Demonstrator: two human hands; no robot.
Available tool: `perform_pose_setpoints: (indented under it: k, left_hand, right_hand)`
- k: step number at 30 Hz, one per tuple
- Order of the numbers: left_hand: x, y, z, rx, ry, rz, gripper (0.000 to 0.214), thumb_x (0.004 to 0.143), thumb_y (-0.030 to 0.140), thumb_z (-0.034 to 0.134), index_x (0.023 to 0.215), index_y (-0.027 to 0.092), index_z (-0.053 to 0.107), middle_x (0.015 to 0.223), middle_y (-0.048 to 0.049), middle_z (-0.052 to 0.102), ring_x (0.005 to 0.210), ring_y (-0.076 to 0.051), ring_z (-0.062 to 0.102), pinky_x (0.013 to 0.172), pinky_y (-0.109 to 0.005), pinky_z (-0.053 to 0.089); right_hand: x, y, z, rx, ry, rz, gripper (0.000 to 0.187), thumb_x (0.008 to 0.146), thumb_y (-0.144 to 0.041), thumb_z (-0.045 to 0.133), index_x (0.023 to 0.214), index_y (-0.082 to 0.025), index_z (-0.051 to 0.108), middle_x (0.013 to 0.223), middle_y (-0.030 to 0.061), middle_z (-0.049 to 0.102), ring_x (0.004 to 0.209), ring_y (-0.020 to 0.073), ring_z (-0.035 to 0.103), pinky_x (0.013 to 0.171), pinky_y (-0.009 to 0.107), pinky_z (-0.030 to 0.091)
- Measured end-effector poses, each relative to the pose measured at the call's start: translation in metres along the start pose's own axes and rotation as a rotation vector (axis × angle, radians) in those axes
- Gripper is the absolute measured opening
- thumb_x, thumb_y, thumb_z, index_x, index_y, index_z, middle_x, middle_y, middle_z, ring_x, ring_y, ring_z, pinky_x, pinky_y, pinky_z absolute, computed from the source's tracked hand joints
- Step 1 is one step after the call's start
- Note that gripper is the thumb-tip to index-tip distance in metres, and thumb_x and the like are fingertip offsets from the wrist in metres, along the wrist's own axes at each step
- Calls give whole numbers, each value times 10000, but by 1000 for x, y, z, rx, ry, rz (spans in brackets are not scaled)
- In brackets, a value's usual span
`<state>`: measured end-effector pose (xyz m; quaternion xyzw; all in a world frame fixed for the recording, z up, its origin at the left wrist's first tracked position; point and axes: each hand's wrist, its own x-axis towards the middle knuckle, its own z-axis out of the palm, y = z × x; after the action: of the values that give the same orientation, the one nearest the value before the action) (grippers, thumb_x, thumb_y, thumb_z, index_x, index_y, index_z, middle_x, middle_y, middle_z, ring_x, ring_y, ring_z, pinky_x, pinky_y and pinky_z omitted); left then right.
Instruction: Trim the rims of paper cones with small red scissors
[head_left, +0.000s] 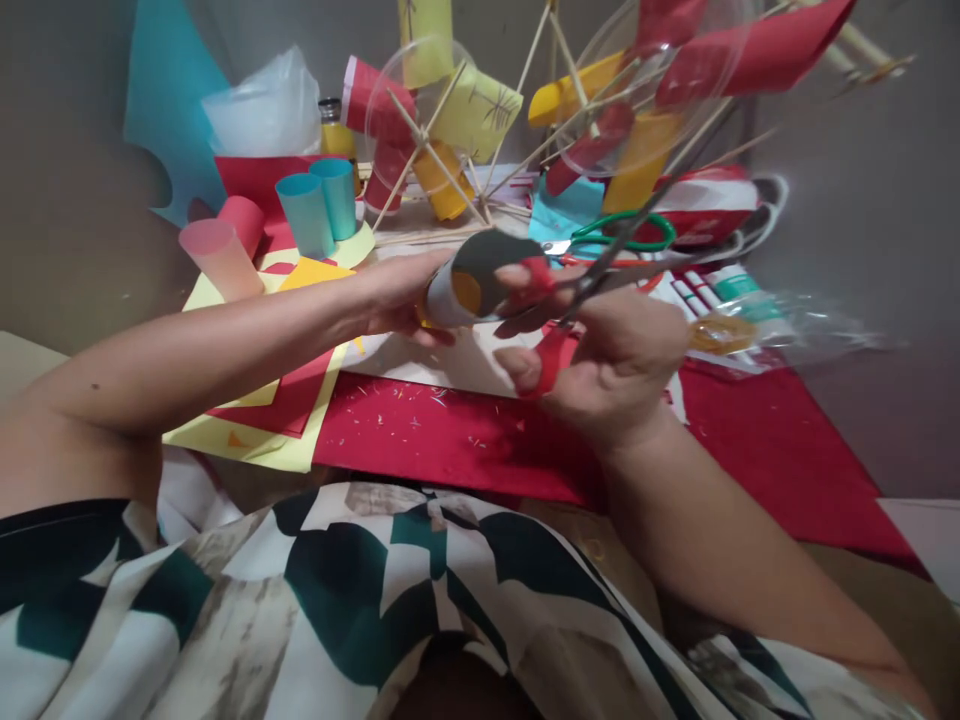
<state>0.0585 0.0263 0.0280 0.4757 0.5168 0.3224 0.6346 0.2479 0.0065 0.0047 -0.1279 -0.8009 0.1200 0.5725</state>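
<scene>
My left hand (401, 295) is wrapped round a rolled paper tube (480, 275), grey on the outside with yellow showing inside its open end. My right hand (611, 365) grips red-handled scissors (581, 290), thumb and fingers through the loops, with the blades pointing up and to the right beside the tube's mouth. Both hands are held above a red paper sheet (450, 435) sprinkled with small paper scraps.
Blue paper cylinders (319, 205) and pink ones (221, 250) stand at the back left on yellow sheets. Green-handled scissors (619, 235) lie behind my hands. A stick-and-paper structure (465, 120) with clear plastic discs rises at the back. A tape roll (724, 333) lies right.
</scene>
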Motion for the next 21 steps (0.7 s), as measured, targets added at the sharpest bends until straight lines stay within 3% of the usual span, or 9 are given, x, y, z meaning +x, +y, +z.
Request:
perform_pose_setpoints:
  k: [3, 5, 7, 10, 12, 13, 15, 21]
  left_hand:
    - [-16, -14, -15, 306, 272, 166, 454, 878, 580, 494, 976, 176, 675, 824, -89, 686, 718, -207, 650, 663, -324, 498]
    - [-31, -30, -30, 561, 438, 322, 430, 909, 537, 476, 901, 155, 671, 839, -92, 671, 806, -199, 642, 785, -324, 489]
    - [-47, -47, -44, 825, 523, 342, 417, 925, 495, 461, 946, 141, 680, 950, -114, 690, 948, -223, 632, 928, -356, 455]
    - [-67, -69, -53, 1129, 376, 239, 516, 930, 482, 446, 1213, 85, 619, 1295, -198, 604, 1234, -302, 538, 1072, -434, 383]
    - [-78, -79, -47, 1227, 234, 202, 726, 919, 551, 452, 1444, 50, 421, 1557, -251, 319, 1457, -363, 279, 1175, -487, 245]
    - [-83, -83, -41, 1259, 171, 185, 802, 916, 586, 440, 1504, 53, 324, 1603, -250, 207, 1497, -371, 171, 1199, -497, 184]
    - [-91, -87, -26, 1301, 78, 172, 859, 918, 621, 405, 1548, 66, 219, 1629, -230, 121, 1517, -357, 84, 1220, -486, 123]
    - [-118, -96, 3, 1285, -61, 188, 858, 930, 610, 399, 1554, 62, 184, 1641, -183, 104, 1532, -294, 47, 1233, -457, 122]
  right_hand:
    - [-1, 8, -3, 5, 204, 51, 337, 809, -372, 724, 1121, -246, 708, 893, 22, 737, 767, 166, 684, 684, 322, 553]
    - [1, 9, -6, -51, 274, 63, 328, 832, -402, 696, 1082, -194, 730, 880, 40, 734, 807, 184, 688, 719, 341, 549]
    - [4, 7, -9, -117, 313, 74, 349, 863, -447, 652, 1033, -156, 743, 864, 54, 732, 825, 196, 692, 759, 362, 552]
    - [8, 2, -9, -144, 349, 74, 389, 880, -499, 615, 973, -144, 745, 818, 59, 721, 825, 206, 699, 803, 390, 558]
    - [9, 1, -7, -129, 344, 67, 393, 876, -508, 618, 955, -143, 744, 792, 57, 716, 825, 211, 700, 806, 405, 560]
    - [9, 0, -7, -112, 342, 67, 389, 873, -501, 624, 953, -140, 744, 786, 57, 715, 831, 214, 700, 806, 410, 561]
    - [8, 1, -6, -76, 340, 75, 384, 869, -487, 636, 957, -130, 744, 779, 60, 711, 861, 224, 702, 818, 420, 561]
    - [3, -4, -7, -37, 302, 98, 345, 881, -442, 633, 975, -130, 746, 852, 83, 730, 886, 225, 703, 827, 407, 559]
